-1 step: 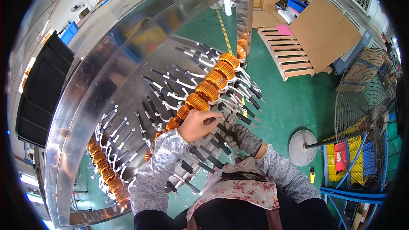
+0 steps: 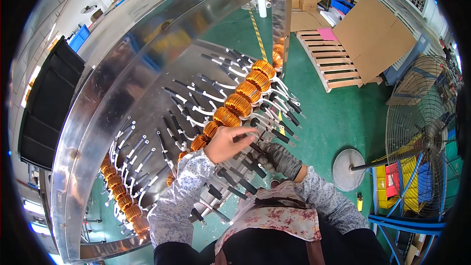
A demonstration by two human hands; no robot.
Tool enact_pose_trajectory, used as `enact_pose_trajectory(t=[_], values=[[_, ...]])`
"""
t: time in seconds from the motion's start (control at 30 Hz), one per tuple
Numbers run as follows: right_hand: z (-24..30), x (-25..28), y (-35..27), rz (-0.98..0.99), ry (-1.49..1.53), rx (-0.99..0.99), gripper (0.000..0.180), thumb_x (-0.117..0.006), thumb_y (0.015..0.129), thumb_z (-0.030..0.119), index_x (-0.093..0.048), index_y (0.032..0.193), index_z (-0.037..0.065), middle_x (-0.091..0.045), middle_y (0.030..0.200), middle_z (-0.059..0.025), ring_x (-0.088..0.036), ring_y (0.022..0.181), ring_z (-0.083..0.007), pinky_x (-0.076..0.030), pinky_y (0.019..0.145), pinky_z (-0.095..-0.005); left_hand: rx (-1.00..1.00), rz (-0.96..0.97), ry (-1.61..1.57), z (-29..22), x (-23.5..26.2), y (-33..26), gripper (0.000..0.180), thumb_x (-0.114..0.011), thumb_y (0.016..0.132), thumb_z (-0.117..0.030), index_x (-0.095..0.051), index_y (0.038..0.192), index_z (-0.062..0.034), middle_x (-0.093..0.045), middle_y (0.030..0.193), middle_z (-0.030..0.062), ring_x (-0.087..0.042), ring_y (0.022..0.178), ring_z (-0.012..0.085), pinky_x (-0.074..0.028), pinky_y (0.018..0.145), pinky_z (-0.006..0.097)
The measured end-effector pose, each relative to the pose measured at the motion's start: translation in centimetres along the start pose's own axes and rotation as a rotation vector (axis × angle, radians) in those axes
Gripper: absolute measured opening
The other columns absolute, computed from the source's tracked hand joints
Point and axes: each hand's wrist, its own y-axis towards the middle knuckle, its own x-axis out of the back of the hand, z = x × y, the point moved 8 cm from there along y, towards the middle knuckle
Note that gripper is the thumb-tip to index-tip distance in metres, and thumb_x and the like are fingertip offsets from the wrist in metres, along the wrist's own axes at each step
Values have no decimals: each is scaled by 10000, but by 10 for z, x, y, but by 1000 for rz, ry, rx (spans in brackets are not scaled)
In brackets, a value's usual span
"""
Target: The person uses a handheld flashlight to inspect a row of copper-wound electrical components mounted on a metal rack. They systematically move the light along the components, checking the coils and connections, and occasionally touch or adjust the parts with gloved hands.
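A row of copper-wound toroidal coils stands on a metal sheet, white leads with black sleeves and metal lugs spreading to both sides. My bare left hand is over the near part of this row and hides some coils. Its thumb and index finger stretch toward the leads on the right, a small gap between them. Just to the right, my right hand, in a grey glove, is closed around a black-sleeved lead; its fingertips are partly hidden. More black-sleeved leads hang below my hands.
A shiny metal frame curves around the left and top. A second coil row lies at lower left. At right are a large fan with a round base, a wooden pallet and a cardboard sheet.
The thumb and index finger of my left hand have shifted slightly and parted. My right hand and the coils have stayed in place.
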Motion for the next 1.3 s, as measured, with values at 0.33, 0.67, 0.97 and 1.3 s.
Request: enact_pose_trajectory(t=[0.33,0.67,0.97,1.3], values=[[108,21,-26,-397,-368,535,283,-707,736,236,-630,949,66,-600,935,-110,-555,894,-250,-443,790,-331,384,122,-583,-14,-24,-6,572,-196,953,-490,-399,1286,-71,-389,556,-51,-351,460,34,-270,414,195],[35,48,-32,-270,909,114,293,-648,785,136,-565,1022,-15,-599,1018,-112,-594,797,-179,-477,773,-296,-109,30,521,12,-11,3,178,-604,799,-168,-660,959,-113,-611,691,108,-600,604,253,-462,536,353],[2,18,-54,77,812,-227,292,-540,895,278,-564,981,0,-495,656,45,-334,392,-19,-253,359,-174,4,139,618,24,-25,10,144,-616,768,-177,-662,882,-102,-637,745,100,-612,696,278,-478,610,381],[-25,13,-34,21,625,-338,387,-445,920,414,-605,1015,74,-516,689,39,-458,574,-102,-387,532,-252,23,66,480,23,-19,14,112,-645,744,-156,-673,832,-93,-643,741,98,-618,681,272,-488,622,366]])
